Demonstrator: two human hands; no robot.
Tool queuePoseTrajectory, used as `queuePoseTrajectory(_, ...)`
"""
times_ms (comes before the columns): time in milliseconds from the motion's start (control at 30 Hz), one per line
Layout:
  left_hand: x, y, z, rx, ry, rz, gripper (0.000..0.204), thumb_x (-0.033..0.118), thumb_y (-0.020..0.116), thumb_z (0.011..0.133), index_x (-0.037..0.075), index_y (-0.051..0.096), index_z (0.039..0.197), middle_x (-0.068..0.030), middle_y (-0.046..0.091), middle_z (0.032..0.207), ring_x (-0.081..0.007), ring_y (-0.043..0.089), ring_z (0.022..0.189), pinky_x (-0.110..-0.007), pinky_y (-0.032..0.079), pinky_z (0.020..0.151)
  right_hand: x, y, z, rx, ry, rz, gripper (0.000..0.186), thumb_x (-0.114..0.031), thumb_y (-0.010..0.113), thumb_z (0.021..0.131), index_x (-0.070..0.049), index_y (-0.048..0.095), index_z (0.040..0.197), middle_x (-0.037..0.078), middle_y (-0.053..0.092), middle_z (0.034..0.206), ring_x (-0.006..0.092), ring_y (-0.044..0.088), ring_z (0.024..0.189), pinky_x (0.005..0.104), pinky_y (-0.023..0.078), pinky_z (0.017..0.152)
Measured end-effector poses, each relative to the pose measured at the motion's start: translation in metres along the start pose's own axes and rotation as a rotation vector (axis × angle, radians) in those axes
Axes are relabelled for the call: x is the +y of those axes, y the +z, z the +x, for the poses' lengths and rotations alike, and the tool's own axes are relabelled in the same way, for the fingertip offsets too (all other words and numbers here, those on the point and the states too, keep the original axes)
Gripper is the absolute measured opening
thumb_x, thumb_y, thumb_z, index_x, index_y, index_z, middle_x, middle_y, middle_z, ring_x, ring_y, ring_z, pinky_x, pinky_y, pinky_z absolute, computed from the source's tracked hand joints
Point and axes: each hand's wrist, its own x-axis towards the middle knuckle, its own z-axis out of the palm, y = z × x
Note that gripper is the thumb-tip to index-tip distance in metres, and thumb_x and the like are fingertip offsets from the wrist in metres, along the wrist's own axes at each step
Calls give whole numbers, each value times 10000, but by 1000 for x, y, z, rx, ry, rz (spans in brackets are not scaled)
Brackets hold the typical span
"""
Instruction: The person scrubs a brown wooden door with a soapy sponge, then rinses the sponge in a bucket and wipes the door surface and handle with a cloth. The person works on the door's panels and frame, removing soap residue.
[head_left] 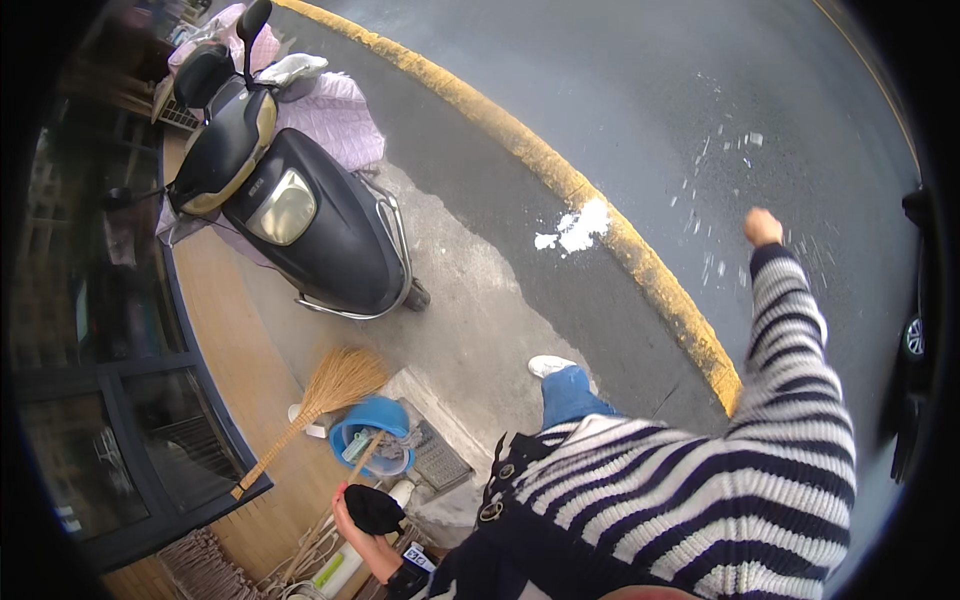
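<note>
My left hand [360, 540] grips a black cloth-like item [373, 511] at the lower left, beside a blue bucket [350, 435] holding rags and a wooden handle. My right arm reaches out over the grey road [650, 100], and my right hand [762, 226] is closed, its palm side hidden. Small white bits [752, 140] are scattered over the road beyond it. A white patch [582, 225] lies on the dark pavement against the yellow curb [660, 290]. A straw broom [340, 380] rests on the wooden ledge left of the bucket.
A black scooter [305, 230] with a lilac quilted cover [335, 120] stands along glass doors [150, 440] at left. My white shoe [550, 366] is on the pavement. Mop heads, poles and cords [200, 560] lie at lower left. A dark car [912, 350] is at the right rim.
</note>
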Motion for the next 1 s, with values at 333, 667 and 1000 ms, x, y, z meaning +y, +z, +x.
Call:
queuePoseTrajectory(333,-6,31,22,-107,-13,-11,373,260,572,1006,18,594,1288,-54,648,933,-174,663,795,-308,567,706,-25,-55,17,-102,-261,1329,680,-751,591,894,-126,738,1119,29,633,959,215,577,826,322,482,734)
queuePoseTrajectory(667,-34,-23,7,81,-113,-158,282,332,546,1030,73,646,1082,-42,638,777,-193,642,653,-342,558,590,-180,-134,-89,-257,-839,1701,679,-456,683,868,-181,580,1480,118,559,1346,255,489,1235,504,413,1023)
queuePoseTrajectory(1000,-18,-40,-31,-392,-171,-446,258,335,599,991,149,649,819,0,597,662,-164,610,574,-310,512,525,-263,-120,-83,-454,-787,1933,524,-440,842,837,-144,677,1237,-26,636,1046,105,545,802,272,445,713)
